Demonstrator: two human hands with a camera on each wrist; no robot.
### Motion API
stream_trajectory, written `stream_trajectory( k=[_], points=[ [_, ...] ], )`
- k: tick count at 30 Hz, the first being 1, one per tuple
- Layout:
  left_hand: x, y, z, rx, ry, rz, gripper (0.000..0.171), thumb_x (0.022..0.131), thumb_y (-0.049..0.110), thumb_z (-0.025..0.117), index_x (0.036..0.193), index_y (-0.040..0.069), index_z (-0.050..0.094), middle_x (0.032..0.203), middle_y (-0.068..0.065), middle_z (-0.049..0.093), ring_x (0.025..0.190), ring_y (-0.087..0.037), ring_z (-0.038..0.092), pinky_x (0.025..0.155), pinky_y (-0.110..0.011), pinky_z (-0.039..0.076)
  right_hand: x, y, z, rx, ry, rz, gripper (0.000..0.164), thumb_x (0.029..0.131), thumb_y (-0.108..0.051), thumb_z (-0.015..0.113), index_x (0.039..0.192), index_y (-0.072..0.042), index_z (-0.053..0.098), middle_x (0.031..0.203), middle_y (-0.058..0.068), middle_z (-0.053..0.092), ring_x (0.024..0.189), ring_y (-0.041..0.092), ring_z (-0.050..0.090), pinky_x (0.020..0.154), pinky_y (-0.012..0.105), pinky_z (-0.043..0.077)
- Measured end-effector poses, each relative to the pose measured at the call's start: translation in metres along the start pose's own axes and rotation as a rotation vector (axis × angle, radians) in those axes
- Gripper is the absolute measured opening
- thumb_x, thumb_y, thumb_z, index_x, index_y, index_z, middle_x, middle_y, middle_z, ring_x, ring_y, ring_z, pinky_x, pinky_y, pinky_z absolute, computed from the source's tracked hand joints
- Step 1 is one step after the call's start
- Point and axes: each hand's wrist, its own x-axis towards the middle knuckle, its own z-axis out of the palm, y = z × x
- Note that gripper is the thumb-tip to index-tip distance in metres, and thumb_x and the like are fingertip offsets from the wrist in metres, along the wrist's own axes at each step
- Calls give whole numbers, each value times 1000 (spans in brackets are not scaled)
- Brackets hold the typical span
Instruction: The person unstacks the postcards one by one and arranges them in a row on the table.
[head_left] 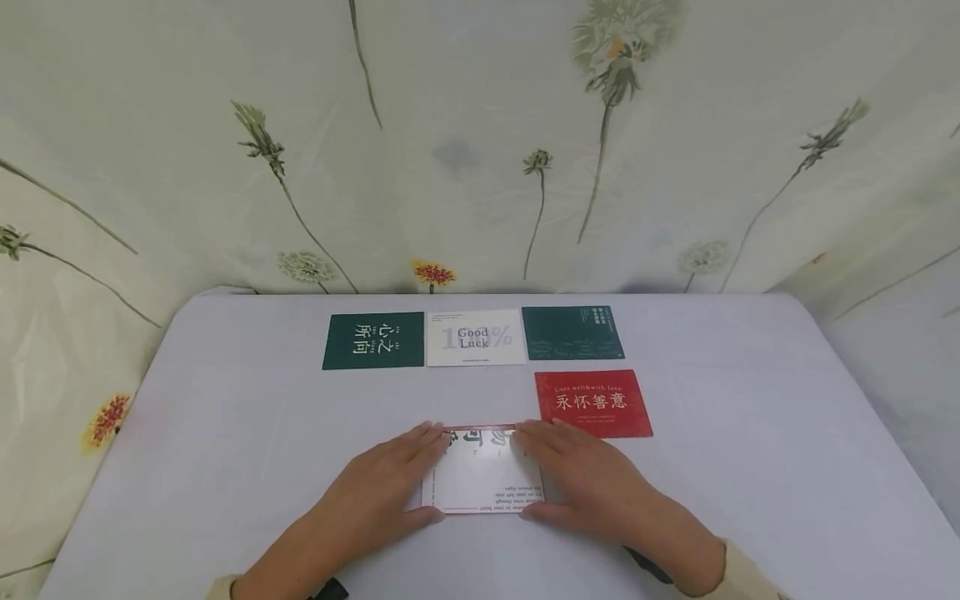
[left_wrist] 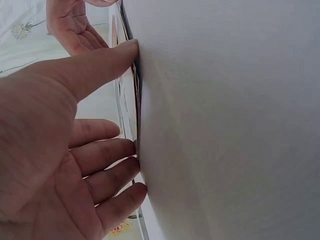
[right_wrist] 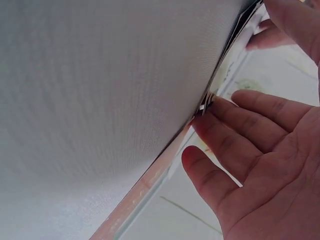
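A small stack of cards (head_left: 487, 479) lies on the table near me, with a white printed card on top and thin red edges showing. My left hand (head_left: 375, 479) holds its left side, thumb at the near edge and fingertips at the far edge. On the right side my right hand (head_left: 592, 471) holds it the same way. In the left wrist view, the left hand's thumb (left_wrist: 107, 62) touches the layered card edges. The right wrist view shows the right hand's fingers (right_wrist: 230, 147) against the stack's edge. The hands cover both ends of the stack.
Behind the stack, a green card (head_left: 373, 340), a white "Good Luck" card (head_left: 476, 337) and another green card (head_left: 573, 333) lie in a row. A red card (head_left: 594, 403) lies below the right one, close to my right fingers. A flower-patterned curtain (head_left: 465, 167) hangs behind the white table (head_left: 225, 400).
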Motion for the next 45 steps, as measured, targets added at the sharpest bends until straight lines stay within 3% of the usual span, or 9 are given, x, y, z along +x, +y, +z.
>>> stream_trajectory(
  k=[20,38,45],
  points=[
    [-13,5,-2,-21,-24,4,88,86,43,86,158,10,47,162,-4,46,148,-24,43,113,-45,46,-14,-8,1,18,-8,-20,96,68,-53,94,149,-16,57,146,2,60,135,26,56,110,50,49],
    [-26,13,1,-44,-64,-16,92,85,45,86,161,17,42,164,3,42,148,-23,43,113,-48,45,-24,-17,3,9,-34,-43,93,72,-59,89,148,-16,57,144,0,61,134,23,57,114,50,45],
    [-26,12,2,-17,-44,2,92,86,48,85,160,13,44,162,-1,46,148,-22,44,117,-45,42,-24,-15,4,-6,-59,-21,94,73,-58,90,150,-17,55,146,-1,59,136,23,55,114,49,45]
  ],
)
